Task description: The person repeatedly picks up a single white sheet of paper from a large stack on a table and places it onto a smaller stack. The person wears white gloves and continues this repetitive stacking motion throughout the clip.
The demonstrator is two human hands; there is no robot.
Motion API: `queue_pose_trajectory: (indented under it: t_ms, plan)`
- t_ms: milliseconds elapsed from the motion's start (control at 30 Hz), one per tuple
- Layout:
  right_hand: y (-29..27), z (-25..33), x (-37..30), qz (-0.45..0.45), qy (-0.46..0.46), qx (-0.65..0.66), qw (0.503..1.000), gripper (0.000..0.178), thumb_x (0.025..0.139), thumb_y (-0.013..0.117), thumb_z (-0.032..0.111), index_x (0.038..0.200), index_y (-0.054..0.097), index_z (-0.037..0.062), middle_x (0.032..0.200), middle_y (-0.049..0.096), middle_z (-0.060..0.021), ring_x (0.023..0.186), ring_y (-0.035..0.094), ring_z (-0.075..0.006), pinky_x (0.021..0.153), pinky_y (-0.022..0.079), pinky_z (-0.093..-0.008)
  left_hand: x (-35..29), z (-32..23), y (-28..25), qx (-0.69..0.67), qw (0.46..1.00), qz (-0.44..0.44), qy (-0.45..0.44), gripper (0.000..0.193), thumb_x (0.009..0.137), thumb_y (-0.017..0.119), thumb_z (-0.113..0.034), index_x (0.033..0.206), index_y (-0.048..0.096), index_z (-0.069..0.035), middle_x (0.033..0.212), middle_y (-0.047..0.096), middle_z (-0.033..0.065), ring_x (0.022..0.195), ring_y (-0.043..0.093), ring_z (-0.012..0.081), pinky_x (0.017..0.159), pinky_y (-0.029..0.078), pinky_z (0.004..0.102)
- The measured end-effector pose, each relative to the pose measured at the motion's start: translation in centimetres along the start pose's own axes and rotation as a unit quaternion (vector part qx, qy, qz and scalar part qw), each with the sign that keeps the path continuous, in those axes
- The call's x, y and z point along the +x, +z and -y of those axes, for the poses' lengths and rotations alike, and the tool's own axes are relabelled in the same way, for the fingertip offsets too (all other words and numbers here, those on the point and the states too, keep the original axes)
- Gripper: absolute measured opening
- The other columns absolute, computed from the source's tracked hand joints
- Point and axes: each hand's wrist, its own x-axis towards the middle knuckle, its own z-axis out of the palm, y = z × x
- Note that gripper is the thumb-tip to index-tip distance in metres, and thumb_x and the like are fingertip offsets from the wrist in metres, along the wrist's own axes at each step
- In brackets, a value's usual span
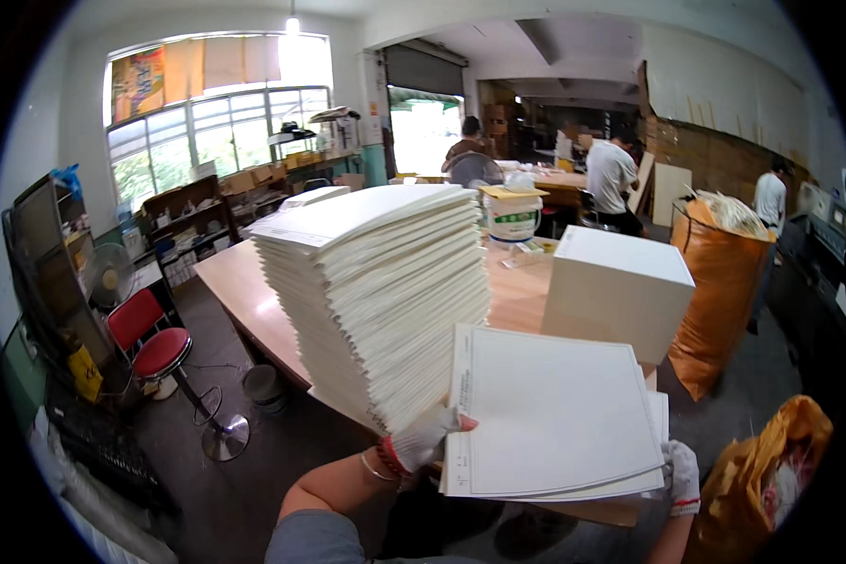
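A few large white paper sheets [555, 414] with thin printed border lines lie fanned in front of me, tilted at the table's near edge. My left hand [421, 440], in a white knit glove with bare thumb tip, pinches their left edge, thumb on top and the other fingers hidden beneath. At their lower right corner my right hand [681, 477], also gloved, is closed against the edge, its fingers partly hidden. Just left of the sheets rises a tall, uneven stack of paper [395, 291]. A neat white block of stacked sheets [616, 291] stands behind them.
The wooden table [517, 291] also carries a white bucket [512, 214]. An orange sack [719, 291] and an open yellow bag [761, 479] stand at the right. A red stool [160, 350] is on the left. Other people [613, 174] work farther back.
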Motion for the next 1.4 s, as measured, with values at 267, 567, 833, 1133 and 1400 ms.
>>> queue_pose_trajectory:
  t_ms: [267, 567, 833, 1133, 1400]
  plan:
    - [0.2, 0.4, -0.8, -0.042, 0.040, -0.035, 0.998, 0.039, 0.098, 0.051, 0.039, 0.103, 0.058, 0.0015, 0.077, 0.065, -0.0102, 0.047, 0.055, -0.0107, 0.035, 0.039, -0.0203, -9.3, -15.5, 0.0, -0.020, 0.949, -0.143, 0.281, 0.024, 0.092, 0.056, -0.008, 0.113, 0.055, 0.003, 0.098, 0.063, 0.0075, 0.089, 0.066, 0.0188, 0.076, 0.057, 0.0321]
    - [0.6, 0.6, -0.7, -0.041, 0.034, 0.006, 0.999, 0.033, 0.099, 0.051, 0.035, 0.102, 0.058, 0.0027, 0.075, 0.063, -0.0074, 0.047, 0.054, -0.0097, 0.034, 0.036, -0.0192, -5.0, -31.8, -8.6, -0.097, 0.868, -0.089, 0.479, 0.023, 0.095, 0.048, -0.003, 0.117, 0.047, 0.002, 0.110, 0.055, 0.0132, 0.102, 0.061, 0.0282, 0.094, 0.054, 0.0401]
    - [1.0, 0.9, -0.6, -0.014, 0.066, 0.025, 0.997, 0.026, 0.099, 0.051, 0.031, 0.099, 0.059, 0.0062, 0.074, 0.058, -0.0010, 0.048, 0.047, -0.0042, 0.035, 0.032, -0.0163, -1.2, -35.2, -16.9, -0.032, 0.919, -0.243, 0.309, 0.025, 0.098, 0.056, -0.010, 0.117, 0.049, 0.005, 0.110, 0.057, 0.0125, 0.100, 0.062, 0.0262, 0.092, 0.057, 0.0404]
    - [3.2, 1.8, -1.8, -0.088, 0.023, -0.006, 0.996, 0.019, 0.097, 0.053, 0.026, 0.096, 0.061, 0.0085, 0.072, 0.058, 0.0002, 0.043, 0.045, -0.0057, 0.034, 0.034, -0.0176, -7.8, -28.0, -15.0, -0.080, 0.881, -0.169, 0.434, 0.051, 0.095, 0.057, -0.022, 0.139, 0.041, -0.002, 0.123, 0.056, 0.0141, 0.109, 0.057, 0.0260, 0.100, 0.047, 0.0364]
    - [2.2, -1.9, -8.0, -0.265, -0.173, -0.211, 0.925, 0.037, 0.095, 0.053, 0.011, 0.127, 0.057, -0.0070, 0.117, 0.065, -0.0157, 0.106, 0.060, -0.0201, 0.095, 0.048, -0.0319, -2.2, -5.8, 5.2, 0.510, 0.690, 0.258, 0.445, 0.031, 0.084, 0.068, -0.006, 0.114, 0.061, -0.009, 0.117, 0.066, 0.0134, 0.103, 0.066, 0.0319, 0.083, 0.055, 0.0368]
